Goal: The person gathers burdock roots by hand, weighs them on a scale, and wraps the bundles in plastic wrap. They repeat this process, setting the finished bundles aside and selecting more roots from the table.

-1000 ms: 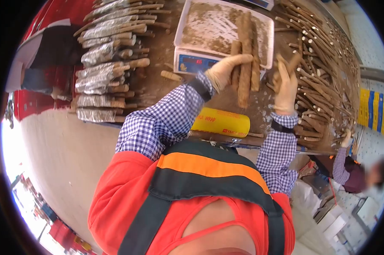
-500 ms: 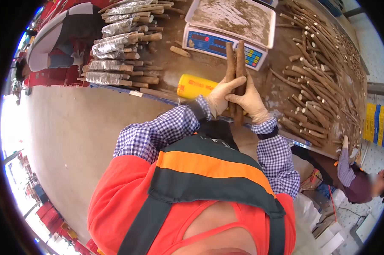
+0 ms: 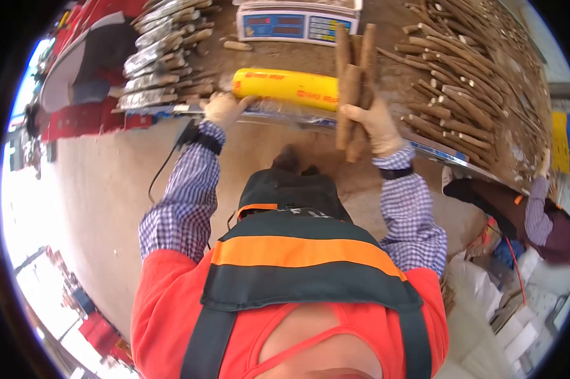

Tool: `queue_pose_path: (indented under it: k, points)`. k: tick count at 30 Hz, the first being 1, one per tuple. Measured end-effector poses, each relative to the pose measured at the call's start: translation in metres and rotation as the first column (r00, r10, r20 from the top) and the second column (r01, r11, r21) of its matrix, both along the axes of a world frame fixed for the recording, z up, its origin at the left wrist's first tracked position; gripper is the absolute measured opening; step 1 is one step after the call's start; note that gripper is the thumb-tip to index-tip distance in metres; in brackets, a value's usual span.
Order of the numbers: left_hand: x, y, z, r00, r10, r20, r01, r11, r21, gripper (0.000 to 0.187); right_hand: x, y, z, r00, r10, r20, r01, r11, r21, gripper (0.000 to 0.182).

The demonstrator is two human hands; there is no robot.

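Observation:
In a pale glove, my right hand (image 3: 378,129) grips a bundle of long brown roots (image 3: 352,88) with pale cut ends, held upright over the table edge. Just left of the bundle, and partly behind it, a yellow roll of wrap film (image 3: 285,85) lies along the front edge. My left hand (image 3: 224,111), also gloved, is at the roll's left end with thumb and fingers apart. Clear film shows along the roll's lower side.
A digital scale (image 3: 297,26) stands behind the roll. Film-wrapped root bundles (image 3: 152,63) lie in a row at left, with loose roots (image 3: 462,95) piled at right. One short root piece (image 3: 237,46) lies near the scale. A co-worker (image 3: 550,221) reaches onto the table at far right.
My left hand has let go of the roots and moved left to the film roll's end. My right hand keeps the bundle, and more roots now show in it. The view has shifted.

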State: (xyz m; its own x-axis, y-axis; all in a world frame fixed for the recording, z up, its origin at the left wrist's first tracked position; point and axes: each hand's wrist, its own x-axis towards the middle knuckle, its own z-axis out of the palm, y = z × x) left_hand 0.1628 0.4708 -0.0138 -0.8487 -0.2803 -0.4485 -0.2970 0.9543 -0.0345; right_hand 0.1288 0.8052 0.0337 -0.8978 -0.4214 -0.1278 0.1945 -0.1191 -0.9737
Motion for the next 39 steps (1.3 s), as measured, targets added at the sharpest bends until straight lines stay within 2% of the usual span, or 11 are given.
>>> queue_pose_path:
  k: [10,14,18,20,22,28,30,32,35,38,39]
  points:
    - [-0.010,0.072,-0.040,0.945,-0.154,-0.289,0.245,0.917,0.314,0.053,-0.016,-0.012,0.021,0.933,0.211,-0.291,-0.021,0.840,0.542,0.084]
    - [0.082,0.070,-0.010,0.961,0.252,-0.112,0.113,0.010,0.994,0.028,-0.021,-0.066,0.042,0.731,0.534,-0.425,0.000,0.623,0.782,0.076]
    - [0.115,0.039,0.071,0.908,0.385,-0.165,0.247,-0.172,0.954,0.034,0.003,-0.117,0.016,0.367,0.897,-0.248,-0.138,0.316,0.939,0.057]
    - [0.116,0.031,0.012,0.873,0.357,-0.332,0.328,0.072,0.942,0.042,0.026,-0.128,0.002,0.456,0.874,-0.166,-0.346,0.346,0.872,0.060]
    - [0.121,0.042,0.000,0.527,-0.543,-0.653,0.693,0.720,-0.039,0.054,0.036,-0.126,-0.025,0.448,0.888,-0.101,-0.472,0.331,0.817,0.057]
    - [0.092,0.057,-0.016,0.616,-0.523,-0.589,0.696,0.712,0.096,0.053,0.052,-0.096,-0.013,0.567,0.813,0.133,-0.524,0.231,0.820,0.066]
    - [0.085,0.052,0.003,0.759,-0.525,-0.385,0.644,0.692,0.328,0.058,0.059,-0.070,0.017,0.897,0.441,0.003,-0.297,0.600,0.743,0.074]
    - [0.062,0.046,0.006,0.801,-0.486,-0.350,0.599,0.641,0.480,0.058,0.091,-0.077,0.026,0.548,0.591,-0.592,0.374,0.461,0.805,0.074]
    - [0.042,0.044,0.013,0.608,-0.759,0.233,0.410,0.551,0.726,0.070,0.121,-0.111,-0.032,0.655,0.745,-0.126,0.134,0.049,0.990,0.063]
    - [0.086,0.042,-0.012,0.804,-0.590,-0.072,0.490,0.589,0.643,0.053,0.118,-0.105,-0.064,0.742,0.670,0.005,-0.230,0.248,0.941,0.057]
    - [0.102,0.060,0.013,0.696,-0.623,-0.357,0.715,0.645,0.269,0.054,0.110,-0.100,-0.051,0.765,0.641,0.059,-0.312,0.290,0.905,0.050]
